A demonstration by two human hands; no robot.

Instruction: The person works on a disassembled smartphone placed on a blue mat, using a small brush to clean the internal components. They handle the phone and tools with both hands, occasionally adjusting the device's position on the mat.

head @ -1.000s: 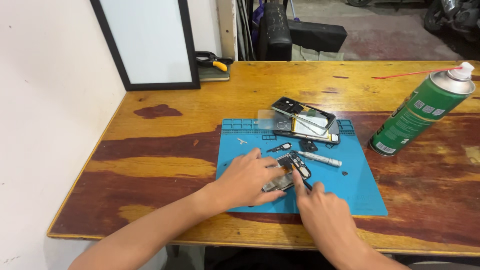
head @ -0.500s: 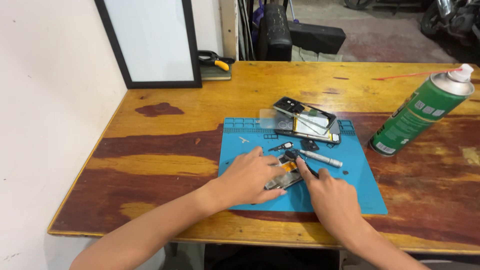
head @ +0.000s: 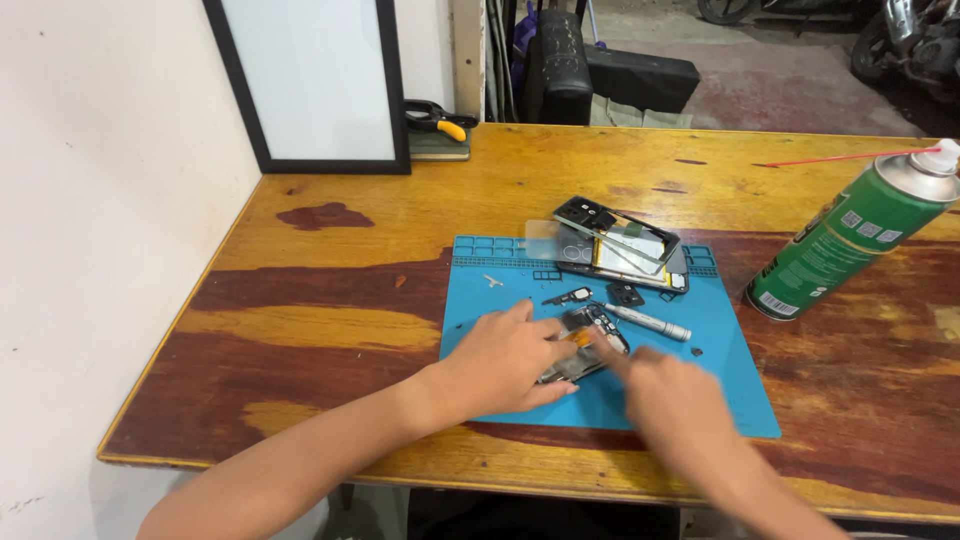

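The left hand (head: 505, 362) presses flat on a small opened phone circuit assembly (head: 585, 345) lying on the blue rubber work mat (head: 480, 300). The right hand (head: 665, 400), blurred, touches the assembly with one outstretched finger; its grip cannot be made out. The mat lies on the wooden counter (head: 330, 300).

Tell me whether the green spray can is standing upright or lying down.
Upright: the green spray can stands on its base on the wooden table, white nozzle and red straw on top.
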